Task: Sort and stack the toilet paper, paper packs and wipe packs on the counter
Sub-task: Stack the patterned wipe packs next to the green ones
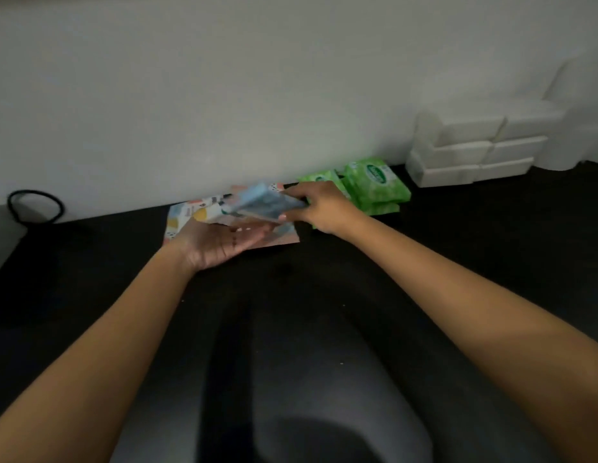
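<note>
My right hand (319,207) grips one end of a light blue pack (264,202), blurred and tilted above the counter. Below it, my left hand (224,243) lies palm up with its fingers straight, just under the pack. Beneath both hands a colourful patterned pack (187,218) lies flat against the wall. Green wipe packs (377,182) are stacked to the right of my right hand. White paper packs (471,152) are stacked at the back right against the wall.
The counter (458,262) is dark and runs along a white wall (224,95). A black ring-shaped object (35,205) stands at the far left by the wall. A tall white bundle (585,111) sits at the far right.
</note>
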{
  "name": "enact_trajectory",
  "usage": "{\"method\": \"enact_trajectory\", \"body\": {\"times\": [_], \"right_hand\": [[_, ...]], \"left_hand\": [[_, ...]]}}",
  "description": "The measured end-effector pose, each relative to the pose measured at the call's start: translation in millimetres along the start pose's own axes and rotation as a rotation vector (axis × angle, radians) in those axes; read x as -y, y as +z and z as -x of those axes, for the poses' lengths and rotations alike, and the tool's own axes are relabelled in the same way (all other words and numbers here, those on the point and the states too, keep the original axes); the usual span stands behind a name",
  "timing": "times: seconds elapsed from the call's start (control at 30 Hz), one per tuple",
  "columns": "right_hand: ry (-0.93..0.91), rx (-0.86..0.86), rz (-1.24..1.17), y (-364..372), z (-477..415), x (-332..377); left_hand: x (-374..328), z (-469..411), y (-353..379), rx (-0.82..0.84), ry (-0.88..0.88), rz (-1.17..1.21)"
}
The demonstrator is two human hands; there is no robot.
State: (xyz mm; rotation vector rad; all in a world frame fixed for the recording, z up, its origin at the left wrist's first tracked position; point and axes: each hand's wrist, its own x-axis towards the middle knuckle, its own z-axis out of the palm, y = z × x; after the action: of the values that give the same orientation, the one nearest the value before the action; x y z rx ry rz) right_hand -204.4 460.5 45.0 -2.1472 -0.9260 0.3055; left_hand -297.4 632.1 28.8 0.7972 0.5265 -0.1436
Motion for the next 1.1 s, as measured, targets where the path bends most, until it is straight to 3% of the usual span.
{"method": "enact_trajectory", "body": {"times": [0.17,0.23,0.33,0.4,0.6,0.73,0.97,1.1], "right_hand": [[0.06,0.034,0.09,23.2,-31.1,8.8],[0.202,0.026,-0.127,30.1,-42.0,9.1],[0.423,0.073,-0.697,41.9,-60.5,5.4],[0.483,0.008,-0.774,45.9,-72.0,0.7],[0.519,-0.107,-0.503,55.0,-99.9,-17.8],[0.516,-0.137,-0.299,67.0,-111.9,-33.6],[0.52,-0.119,-0.131,80.5,-122.0,-41.0],[0.595,-0.086,-0.196,84.3,-122.2,-39.0]], "left_hand": [[-18.0,-2.6,-21.6,-0.259,0.193,-0.209],[-23.3,-10.7,-27.8,-0.258,0.221,-0.218],[-28.0,-23.8,-31.2,-0.249,0.267,-0.228],[-29.1,-34.2,-30.5,-0.224,0.296,-0.235],[-35.0,-62.6,-30.8,-0.371,0.343,-0.629],[-35.1,-78.9,-32.4,-0.373,0.297,-0.738],[-35.7,-94.0,-37.6,-0.467,0.246,-1.026],[-36.7,-93.5,-37.0,-0.497,0.287,-1.27]]}}
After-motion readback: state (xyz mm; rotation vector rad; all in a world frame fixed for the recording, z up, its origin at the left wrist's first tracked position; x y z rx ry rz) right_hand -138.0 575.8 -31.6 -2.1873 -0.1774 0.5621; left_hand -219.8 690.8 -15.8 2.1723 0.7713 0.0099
